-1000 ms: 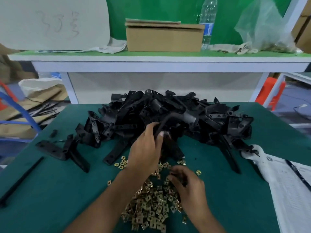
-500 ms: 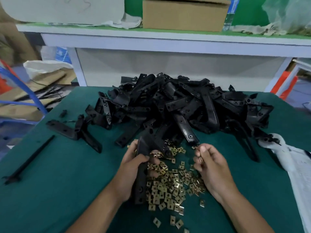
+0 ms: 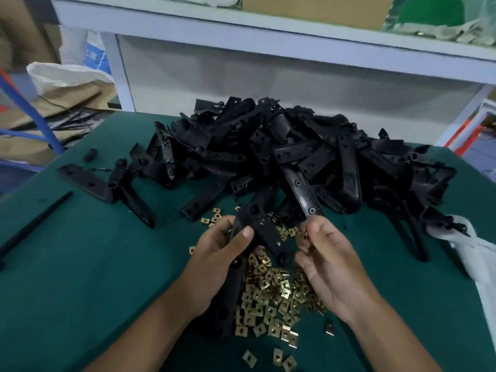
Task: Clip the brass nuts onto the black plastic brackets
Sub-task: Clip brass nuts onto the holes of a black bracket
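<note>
Over the loose heap of square brass clip nuts (image 3: 271, 294) on the green table mat (image 3: 80, 264), L hand (image 3: 214, 261) grips a long black plastic bracket (image 3: 257, 232), thumb on top, fingers curled under. R hand (image 3: 327, 261), just right of the heap, pinches one small brass nut (image 3: 306, 233) w/ thumb & forefinger. Behind the heap: big pile of black plastic brackets (image 3: 295, 157).

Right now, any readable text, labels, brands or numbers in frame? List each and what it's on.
None can be read.
Blue-and-white bag at upper left, behind the table leg: carries printed marks, too blurred to read.
Cardboard box on the shelf: no print shows.
Black plastic brackets, the bracket in the left hand and the brass nuts: no marking shows.
Right hand pinches a nut: no marking shows.
</note>
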